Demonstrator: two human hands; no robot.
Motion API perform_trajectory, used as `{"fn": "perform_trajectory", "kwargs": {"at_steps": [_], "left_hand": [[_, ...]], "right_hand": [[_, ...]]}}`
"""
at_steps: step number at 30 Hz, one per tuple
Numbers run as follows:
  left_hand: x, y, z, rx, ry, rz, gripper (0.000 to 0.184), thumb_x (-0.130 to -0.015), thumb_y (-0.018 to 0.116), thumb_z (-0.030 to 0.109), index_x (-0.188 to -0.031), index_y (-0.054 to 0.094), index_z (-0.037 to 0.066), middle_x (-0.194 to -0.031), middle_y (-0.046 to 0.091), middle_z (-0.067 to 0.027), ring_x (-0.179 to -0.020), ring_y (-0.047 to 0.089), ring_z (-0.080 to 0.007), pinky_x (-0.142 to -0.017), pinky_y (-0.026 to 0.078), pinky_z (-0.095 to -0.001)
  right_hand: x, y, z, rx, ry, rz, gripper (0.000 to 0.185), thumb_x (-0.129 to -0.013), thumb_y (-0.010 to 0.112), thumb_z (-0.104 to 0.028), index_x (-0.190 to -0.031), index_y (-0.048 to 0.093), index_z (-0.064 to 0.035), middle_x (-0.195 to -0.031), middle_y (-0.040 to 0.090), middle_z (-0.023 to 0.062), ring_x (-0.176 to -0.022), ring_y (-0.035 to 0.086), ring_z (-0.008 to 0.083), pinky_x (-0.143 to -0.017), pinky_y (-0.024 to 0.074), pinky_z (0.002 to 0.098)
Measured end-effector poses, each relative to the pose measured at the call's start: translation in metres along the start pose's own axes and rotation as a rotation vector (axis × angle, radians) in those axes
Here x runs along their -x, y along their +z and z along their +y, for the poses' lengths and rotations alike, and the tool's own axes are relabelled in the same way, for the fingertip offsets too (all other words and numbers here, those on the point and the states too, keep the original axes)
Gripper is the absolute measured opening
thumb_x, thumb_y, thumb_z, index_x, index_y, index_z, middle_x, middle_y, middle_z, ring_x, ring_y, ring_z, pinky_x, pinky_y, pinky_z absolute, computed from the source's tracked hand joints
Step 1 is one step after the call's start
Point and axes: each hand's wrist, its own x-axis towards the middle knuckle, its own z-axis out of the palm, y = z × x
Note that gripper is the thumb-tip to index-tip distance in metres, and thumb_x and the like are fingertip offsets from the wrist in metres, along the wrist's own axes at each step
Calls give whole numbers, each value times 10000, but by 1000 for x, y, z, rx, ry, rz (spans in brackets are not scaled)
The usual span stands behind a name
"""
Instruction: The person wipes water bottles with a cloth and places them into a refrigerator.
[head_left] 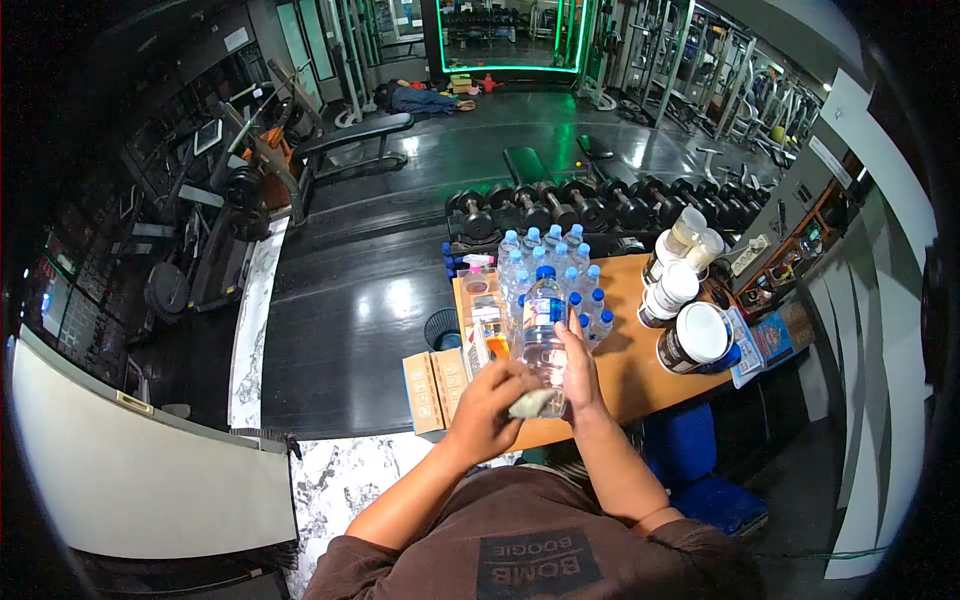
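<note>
A clear water bottle (pixel 543 330) with a blue cap and a blue-and-white label stands upright in front of my chest. My right hand (pixel 580 375) is wrapped round its right side. At the bottle's lower left, my left hand (pixel 490 405) grips a pale cloth (pixel 532 403) and presses it against the bottle. Behind the bottle, several more clear bottles (pixel 561 257) with blue caps stand in a group on the wooden table (pixel 633 355). A pink-topped container (pixel 478 272) is at the table's left end.
White tubs (pixel 694 338) stand on the table's right part, near blue packets (pixel 745 345). An open cardboard box (pixel 433 387) and a dark basket (pixel 443 328) are left of the table. Beyond are dumbbells (pixel 580 205); a blue chair (pixel 710 490) is at the lower right.
</note>
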Motion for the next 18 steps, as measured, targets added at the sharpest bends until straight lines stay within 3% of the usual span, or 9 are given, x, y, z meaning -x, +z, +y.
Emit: {"fn": "perform_trajectory", "kwargs": {"at_steps": [2, 6, 11, 14, 17, 18], "left_hand": [[5, -6, 10, 112, 27, -96, 529, -653, 607, -145, -1143, 716, 22, -1096, 625, -159, -1059, 646, -347, -948, 521, -407], [8, -4, 8, 122, 28, -87, 524, -657, 612, -155, -1137, 718, 28, -1087, 629, -154, -1040, 652, -348, -934, 525, -408], [-8, 5, -4, 16, -21, 119, 496, -655, 602, -169, -1107, 695, 14, -1072, 636, -155, -1025, 654, -342, -922, 527, -408], [-20, 5, -15, 20, -54, 172, 480, -669, 588, -164, -1107, 683, 8, -1062, 637, -161, -1013, 651, -349, -924, 520, -398], [-26, 6, -22, -3, -90, 227, 462, -685, 593, -155, -1109, 675, 9, -1044, 637, -163, -1005, 650, -345, -918, 512, -381], [-26, 6, -25, -6, -100, 241, 454, -689, 598, -154, -1106, 673, 9, -1048, 637, -162, -1000, 649, -342, -911, 511, -376]], "right_hand": [[2, 2, -10, -5, 27, -32, 518, -1085, 477, -274, -1566, 369, -115, -1205, 660, 74, -1033, 689, 174, -862, 598, 337], [3, 8, -10, -53, -9, -1, 529, -1085, 474, -272, -1574, 353, -110, -1238, 648, 92, -1052, 687, 177, -873, 599, 333], [4, 11, 2, -10, -63, 54, 613, -1086, 492, -298, -1626, 291, -89, -1313, 617, 99, -1103, 671, 183, -902, 586, 334], [7, 1, 16, 37, -3, 56, 777, -1086, 515, -323, -1697, 118, -55, -1488, 522, 119, -1279, 579, 198, -1071, 486, 337], [15, 12, 13, 21, 29, 62, 807, -1085, 521, -315, -1701, 70, -50, -1521, 500, 130, -1311, 558, 205, -1110, 448, 325], [13, 14, 16, 41, 4, 72, 758, -1085, 521, -314, -1690, 146, -54, -1485, 527, 124, -1274, 580, 191, -1068, 484, 330]]}}
